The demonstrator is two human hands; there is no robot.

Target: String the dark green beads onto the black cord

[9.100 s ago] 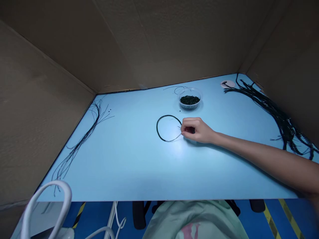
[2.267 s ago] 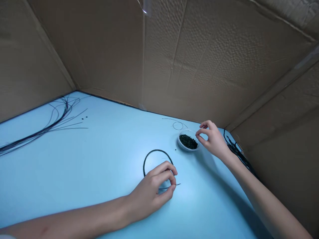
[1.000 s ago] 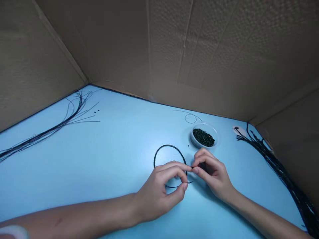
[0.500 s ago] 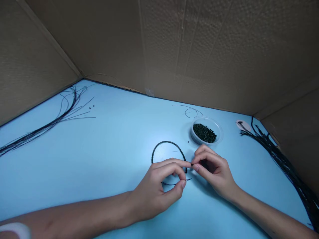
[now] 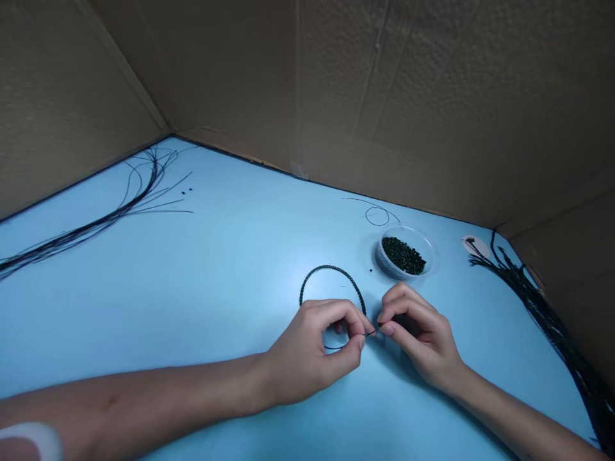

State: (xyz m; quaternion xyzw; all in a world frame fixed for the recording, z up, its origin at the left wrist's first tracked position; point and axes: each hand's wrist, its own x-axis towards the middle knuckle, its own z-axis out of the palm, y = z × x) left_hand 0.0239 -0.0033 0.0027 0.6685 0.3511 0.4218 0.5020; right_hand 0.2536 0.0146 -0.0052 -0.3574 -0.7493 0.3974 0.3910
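Note:
A loop of small dark beads strung on black cord [image 5: 328, 267] lies on the blue table, partly hidden behind my left hand [image 5: 324, 346]. My left thumb and fingers pinch the cord near its end, which pokes out to the right. Just beyond that tip, my right hand [image 5: 418, 336] holds a tiny dark bead [image 5: 380, 324] between thumb and fingertip. The bead and the cord's end are very close; whether they touch I cannot tell. Behind my right hand stands a clear round tub [image 5: 429, 246] with many dark beads [image 5: 403, 255] in it.
Loose black cords [image 5: 96, 224] lie at the far left, with two stray beads near them. A curled thin cord [image 5: 377, 216] is behind the tub. Finished-looking beaded strands [image 5: 538, 304] run along the right edge beside a white disc [image 5: 475, 246]. Cardboard walls [image 5: 240, 83] enclose the table.
My left index finger has drawn back from the bead, and the left fingers now pinch the cord with its end pointing at the right fingertips. The view has shifted slightly.

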